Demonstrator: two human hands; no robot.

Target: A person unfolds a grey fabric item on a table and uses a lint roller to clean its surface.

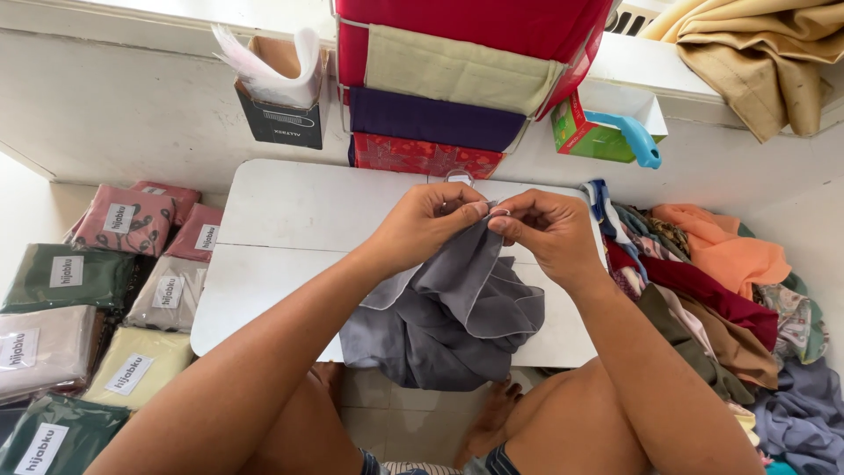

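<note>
A grey cloth (457,312) hangs crumpled over the near edge of a small white folding table (290,229). My left hand (426,222) pinches the cloth's top edge from the left. My right hand (545,230) pinches the same edge from the right, fingertips almost touching the left hand's. Both hands are held above the table's middle. A small clear ring-like object (458,177) lies on the table just beyond my hands.
Packaged folded scarves (83,290) in pink, green and beige lie stacked on the left. A heap of loose coloured fabrics (721,290) fills the right. Folded red, beige and purple cloths (448,62) hang in a wire rack ahead, beside a box of plastic bags (280,84) and a green box (587,132).
</note>
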